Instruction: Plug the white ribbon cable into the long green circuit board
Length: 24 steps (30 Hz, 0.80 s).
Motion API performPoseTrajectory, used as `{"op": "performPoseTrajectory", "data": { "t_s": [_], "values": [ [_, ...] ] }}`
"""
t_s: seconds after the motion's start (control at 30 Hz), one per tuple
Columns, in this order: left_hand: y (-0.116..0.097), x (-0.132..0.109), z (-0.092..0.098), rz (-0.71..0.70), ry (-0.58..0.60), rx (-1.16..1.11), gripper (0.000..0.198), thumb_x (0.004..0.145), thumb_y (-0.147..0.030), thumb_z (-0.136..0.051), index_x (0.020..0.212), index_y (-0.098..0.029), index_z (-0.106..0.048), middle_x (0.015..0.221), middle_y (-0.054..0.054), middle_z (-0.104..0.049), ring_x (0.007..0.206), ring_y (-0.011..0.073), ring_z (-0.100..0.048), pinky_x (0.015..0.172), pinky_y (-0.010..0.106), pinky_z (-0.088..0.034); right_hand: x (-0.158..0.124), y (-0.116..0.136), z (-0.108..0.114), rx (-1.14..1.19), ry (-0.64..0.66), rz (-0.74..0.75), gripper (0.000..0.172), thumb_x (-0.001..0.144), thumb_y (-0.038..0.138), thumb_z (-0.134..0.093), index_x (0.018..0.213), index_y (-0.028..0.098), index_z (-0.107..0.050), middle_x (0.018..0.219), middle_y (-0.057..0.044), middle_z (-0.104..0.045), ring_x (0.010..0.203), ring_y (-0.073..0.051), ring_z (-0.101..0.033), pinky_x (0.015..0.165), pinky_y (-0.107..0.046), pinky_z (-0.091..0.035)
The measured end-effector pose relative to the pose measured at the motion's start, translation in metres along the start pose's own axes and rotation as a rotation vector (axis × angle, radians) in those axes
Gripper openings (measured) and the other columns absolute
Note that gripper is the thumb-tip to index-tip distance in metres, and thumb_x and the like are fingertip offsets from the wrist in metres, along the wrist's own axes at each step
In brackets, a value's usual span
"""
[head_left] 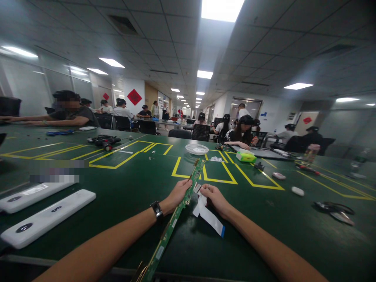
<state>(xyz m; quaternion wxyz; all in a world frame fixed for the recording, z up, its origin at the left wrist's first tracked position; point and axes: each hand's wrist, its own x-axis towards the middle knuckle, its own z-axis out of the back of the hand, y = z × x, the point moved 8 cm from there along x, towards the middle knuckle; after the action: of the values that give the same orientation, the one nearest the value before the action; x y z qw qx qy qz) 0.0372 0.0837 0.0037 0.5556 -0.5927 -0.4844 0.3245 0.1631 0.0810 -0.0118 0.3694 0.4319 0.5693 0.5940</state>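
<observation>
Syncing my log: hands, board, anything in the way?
Left hand gripping green circuit board. Right hand pinching white ribbon cable. Clear dish beyond board, not blocking hands.

Head view here: close behind and above gripping left hand (pixel 179 192), right hand (pixel 216 197); facing forward over table (pixel 129 188).

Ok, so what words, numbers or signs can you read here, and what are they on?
"8": on the nearer white bar, seen at a slant.
Farther white bar: its markings are too blurred to read.
Large red diamond sign: has a mark, too blurred.
Green circuit board: any print is too small.
</observation>
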Motion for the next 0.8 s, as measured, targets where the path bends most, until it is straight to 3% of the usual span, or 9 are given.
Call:
{"op": "performPoseTrajectory", "data": {
  "t_s": [0.3,0.5,0.6,0.8],
  "values": [
    [-0.006,-0.002,-0.005,-0.136,0.038,0.243,0.045,0.086,-0.053,-0.047,0.099,-0.013,-0.061,0.080,0.004,-0.064,0.070,0.0148,-0.058,0.065,0.024,-0.045,0.000,0.002,0.001,0.011,-0.037,-0.001,0.031,0.074,0.045,-0.067,0.079,0.017,-0.053,0.062,0.003,-0.060,0.051,-0.009,-0.050,0.050,-0.021,-0.036],
    [-0.006,-0.005,-0.011,-0.153,0.116,0.396,0.046,0.090,-0.053,-0.039,0.099,-0.014,-0.060,0.084,0.004,-0.065,0.077,0.0167,-0.058,0.072,0.026,-0.045,-0.001,0.002,0.002,-0.045,-0.031,0.002,0.036,0.072,0.050,-0.067,0.080,0.018,-0.052,0.067,-0.001,-0.067,0.056,-0.013,-0.057,0.055,-0.024,-0.040],
    [-0.008,-0.006,-0.013,-0.180,0.137,0.426,0.046,0.091,-0.053,-0.037,0.101,-0.014,-0.059,0.088,0.004,-0.065,0.081,0.0173,-0.058,0.076,0.027,-0.044,-0.002,0.003,0.005,-0.088,-0.042,0.014,0.038,0.071,0.052,-0.067,0.081,0.018,-0.054,0.069,-0.002,-0.068,0.060,-0.015,-0.060,0.058,-0.026,-0.042],
    [-0.005,-0.008,-0.018,-0.124,0.165,0.362,0.046,0.091,-0.054,-0.035,0.107,-0.014,-0.052,0.085,0.004,-0.064,0.073,0.0159,-0.057,0.068,0.027,-0.044,-0.002,0.003,0.007,-0.093,-0.056,-0.007,0.040,0.069,0.053,-0.068,0.079,0.018,-0.052,0.069,-0.002,-0.069,0.059,-0.016,-0.061,0.058,-0.027,-0.043]
  ]
}}
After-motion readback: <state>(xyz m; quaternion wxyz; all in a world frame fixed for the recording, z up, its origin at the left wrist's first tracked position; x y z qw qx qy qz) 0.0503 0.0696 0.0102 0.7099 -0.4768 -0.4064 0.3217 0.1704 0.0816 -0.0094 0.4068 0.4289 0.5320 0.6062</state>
